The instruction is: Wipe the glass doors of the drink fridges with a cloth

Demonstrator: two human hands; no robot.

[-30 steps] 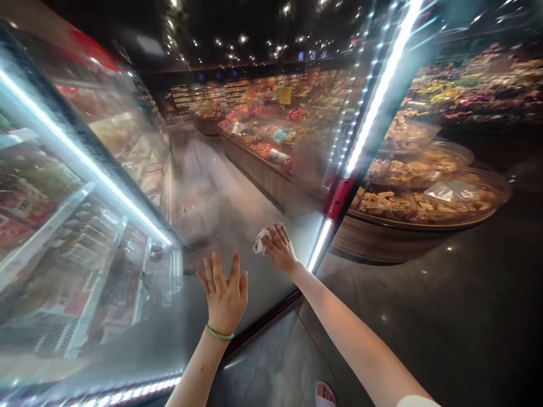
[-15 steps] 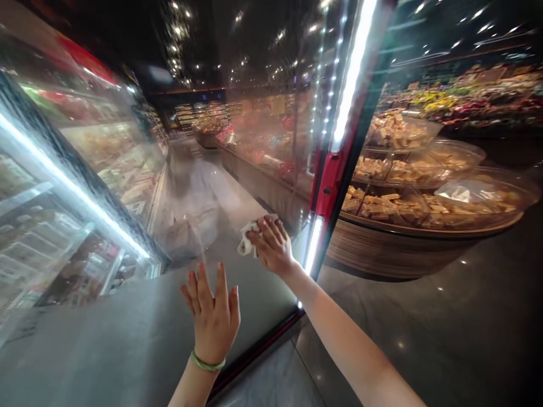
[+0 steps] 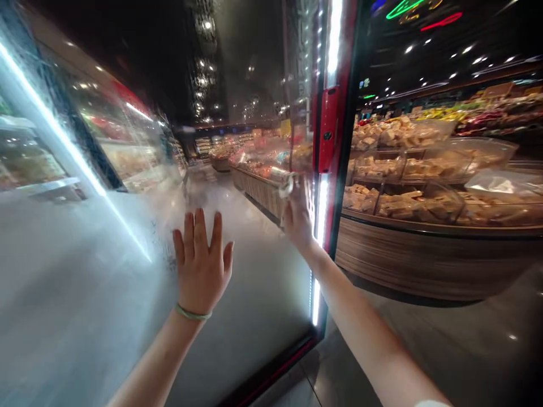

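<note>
A large glass door (image 3: 250,294), hazy in places, fills the middle of the head view. My left hand (image 3: 201,263) is flat against or just over the glass, fingers stretched out, holding nothing; a green band (image 3: 193,312) circles its wrist. Farther right, my right hand (image 3: 299,217) is blurred by motion near the door's lit edge. It has a crumpled white cloth (image 3: 288,185) under its fingers, at the glass. The door's red and black frame (image 3: 326,130) carries a bright light strip (image 3: 322,209), just right of that hand.
Right of the door stands a round wood-sided display stand (image 3: 407,260) with tiered clear bins (image 3: 424,206) of packaged goods. Another bright light strip (image 3: 80,158) runs down the left side. Dark tiled floor (image 3: 424,339) lies at lower right.
My right hand has moved up and to the right with the cloth, closer to the door's lit edge. My left hand appears higher in view, still spread. The whole view has shifted.
</note>
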